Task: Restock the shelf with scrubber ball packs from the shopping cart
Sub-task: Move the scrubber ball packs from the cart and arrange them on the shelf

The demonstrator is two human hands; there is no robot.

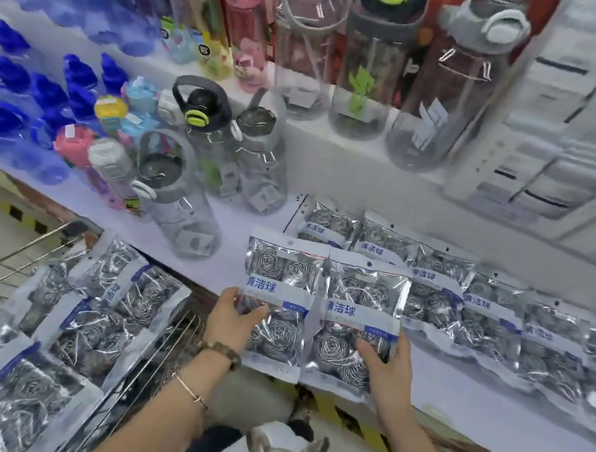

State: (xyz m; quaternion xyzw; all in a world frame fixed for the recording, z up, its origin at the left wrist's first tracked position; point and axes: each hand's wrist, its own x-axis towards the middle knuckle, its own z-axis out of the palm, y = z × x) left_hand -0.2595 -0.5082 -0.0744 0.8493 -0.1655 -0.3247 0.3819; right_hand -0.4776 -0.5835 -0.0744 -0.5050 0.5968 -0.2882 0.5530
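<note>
As left hand (236, 317) and right hand (386, 364) grip scrubber packs (283, 273), cart (76, 230) cropped

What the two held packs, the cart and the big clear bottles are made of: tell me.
Held packs: glossy clear plastic film, judging by glare and wrinkles; the balls inside look like coiled steel wire. Cart: thin bare metal rods, seemingly. Big clear bottles: transparent hard plastic, probably, with matte grey lids.

Bright even overhead light; glare on foil packs (356, 315); edges soft, wide-angle warped.
</note>
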